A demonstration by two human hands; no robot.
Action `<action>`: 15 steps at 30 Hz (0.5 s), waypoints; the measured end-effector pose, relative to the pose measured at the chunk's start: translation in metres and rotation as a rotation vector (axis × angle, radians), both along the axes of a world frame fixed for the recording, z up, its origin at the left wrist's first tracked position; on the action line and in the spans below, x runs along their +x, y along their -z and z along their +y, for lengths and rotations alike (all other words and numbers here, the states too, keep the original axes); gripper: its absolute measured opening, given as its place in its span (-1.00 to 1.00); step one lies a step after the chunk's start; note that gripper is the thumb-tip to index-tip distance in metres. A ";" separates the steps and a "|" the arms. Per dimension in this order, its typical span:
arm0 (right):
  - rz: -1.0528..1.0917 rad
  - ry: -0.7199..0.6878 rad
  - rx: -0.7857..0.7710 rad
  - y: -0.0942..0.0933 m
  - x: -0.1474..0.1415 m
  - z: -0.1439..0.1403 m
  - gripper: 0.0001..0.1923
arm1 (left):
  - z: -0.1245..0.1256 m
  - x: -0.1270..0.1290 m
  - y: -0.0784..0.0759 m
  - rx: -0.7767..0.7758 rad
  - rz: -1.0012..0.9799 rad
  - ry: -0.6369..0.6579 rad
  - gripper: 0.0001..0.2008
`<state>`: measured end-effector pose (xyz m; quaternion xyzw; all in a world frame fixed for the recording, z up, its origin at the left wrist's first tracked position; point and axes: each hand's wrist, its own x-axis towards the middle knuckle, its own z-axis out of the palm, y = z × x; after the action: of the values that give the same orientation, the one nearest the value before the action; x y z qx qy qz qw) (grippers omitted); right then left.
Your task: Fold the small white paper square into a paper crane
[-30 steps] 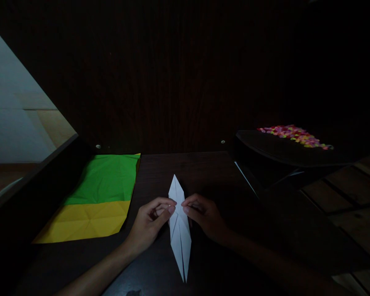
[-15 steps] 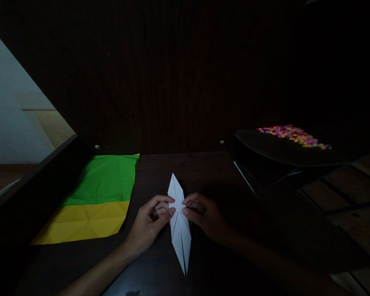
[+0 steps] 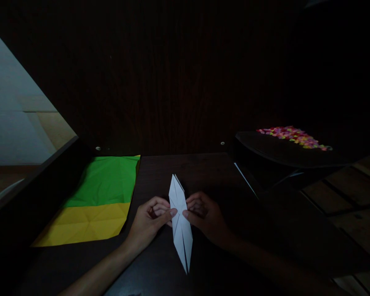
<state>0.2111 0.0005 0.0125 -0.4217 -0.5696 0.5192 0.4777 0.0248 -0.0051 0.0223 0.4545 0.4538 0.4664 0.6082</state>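
Observation:
A white folded paper (image 3: 179, 199), long and diamond-shaped with a split lower tip, is held between my two hands above the dark tabletop (image 3: 154, 168). My left hand (image 3: 152, 216) grips its left edge, thumb on the front face and fingers curled at the side and behind. On the opposite edge my right hand (image 3: 205, 213) pinches it the same way, the thumb pressed near the middle crease. At the top, a second layer shows slightly apart from the front one. The fingertips behind the paper are partly hidden.
Creased green paper (image 3: 106, 181) and yellow paper (image 3: 89, 224) lie at the left beside a dark raised side board (image 3: 33, 176). A dark panel (image 3: 172, 82) rises behind. At right, a dark rounded surface (image 3: 265, 150) carries a pile of small colourful pieces (image 3: 296, 137).
Both index fingers have moved off the paper's front face to its sides and back, leaving the thumbs in front. The paper has tilted slightly, and its rear layer now shows at the top.

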 end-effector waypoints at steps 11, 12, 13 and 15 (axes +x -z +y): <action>-0.042 0.076 0.025 -0.002 -0.001 -0.002 -0.83 | 0.000 0.001 0.003 -0.004 0.037 -0.026 -0.74; -0.043 0.073 0.021 -0.002 -0.001 -0.002 -0.83 | 0.000 0.001 0.003 0.005 0.041 -0.025 -0.75; -0.046 0.070 0.018 -0.002 -0.001 -0.003 -0.83 | 0.000 0.001 0.003 0.011 0.042 -0.023 -0.75; -0.061 0.072 0.017 -0.002 -0.002 -0.003 -0.83 | 0.000 0.001 0.002 0.019 0.051 -0.015 -0.75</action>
<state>0.2093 -0.0027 0.0143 -0.4535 -0.5729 0.4835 0.4820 0.0254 -0.0051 0.0203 0.4685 0.4681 0.4638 0.5885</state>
